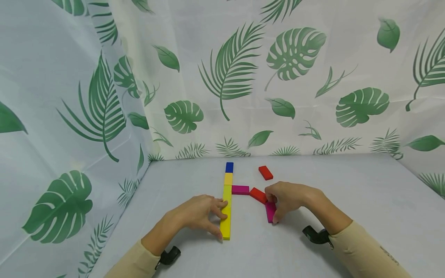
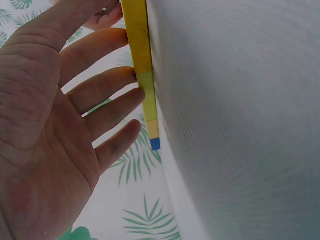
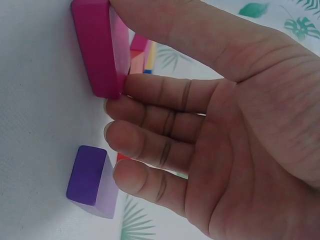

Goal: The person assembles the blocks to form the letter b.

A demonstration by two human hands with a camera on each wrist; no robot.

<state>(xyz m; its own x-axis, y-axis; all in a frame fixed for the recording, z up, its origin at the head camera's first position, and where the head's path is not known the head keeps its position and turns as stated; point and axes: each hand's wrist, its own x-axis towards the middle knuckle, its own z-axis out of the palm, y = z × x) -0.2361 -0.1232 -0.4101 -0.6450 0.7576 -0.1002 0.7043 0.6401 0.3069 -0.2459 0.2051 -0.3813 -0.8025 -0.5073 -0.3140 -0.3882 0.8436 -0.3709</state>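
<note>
A straight column of flat blocks runs away from me: a long yellow strip (image 1: 225, 229) nearest, then a pale orange block (image 1: 228, 178) and a blue block (image 1: 229, 167). My left hand (image 1: 198, 212) touches the strip's left side with spread, nearly straight fingers. From the column a magenta block (image 1: 240, 189) extends right, followed by a slanted red block (image 1: 257, 195). At that chain's near end, my right hand (image 1: 290, 197) pinches another magenta block (image 3: 92, 50) endwise between thumb and index finger. Its other fingers are extended.
A separate red block (image 1: 265, 173) lies behind the chain. In the right wrist view a purple block (image 3: 87, 175) stands near my little finger; my right hand hides it from the head view. Leaf-printed curtains (image 1: 243, 85) border the pale table (image 1: 187, 173) at back and sides.
</note>
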